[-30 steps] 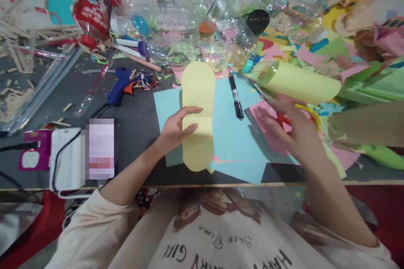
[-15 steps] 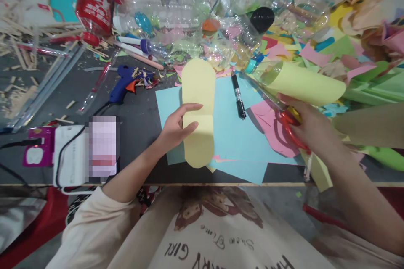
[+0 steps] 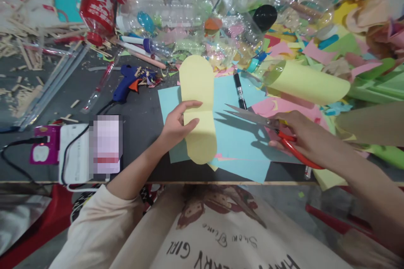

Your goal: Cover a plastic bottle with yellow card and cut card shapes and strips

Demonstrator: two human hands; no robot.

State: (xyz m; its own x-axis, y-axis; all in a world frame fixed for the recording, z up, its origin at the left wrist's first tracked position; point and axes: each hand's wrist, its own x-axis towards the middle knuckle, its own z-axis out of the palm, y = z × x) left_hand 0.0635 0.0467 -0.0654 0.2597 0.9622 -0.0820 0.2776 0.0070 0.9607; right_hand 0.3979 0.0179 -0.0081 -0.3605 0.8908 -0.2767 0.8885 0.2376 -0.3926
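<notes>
My left hand (image 3: 180, 124) holds a pale yellow paper cutout (image 3: 197, 80) by its left side, thumb and fingers closed over its narrow middle. The cutout is long with rounded ends and a crease across the middle. It is above light blue paper sheets (image 3: 233, 138). In my right hand (image 3: 299, 130) is a pair of scissors (image 3: 252, 117) with red handles. Their blades are slightly apart and point left toward the cutout, not touching it. A black marker (image 3: 240, 91) lies on the blue paper beyond the blades.
A blue glue gun (image 3: 126, 82), a phone (image 3: 107, 143) and a white power strip (image 3: 74, 155) with a black cable lie on the left. Clear plastic bottles (image 3: 158, 4) crowd the back. Pink paper (image 3: 296, 109) and a rolled yellow-green sheet (image 3: 309, 82) are on the right.
My right hand has lifted the scissors off the pink paper and swung the blades left, over the blue sheet. The cutout has tilted slightly in my left hand.
</notes>
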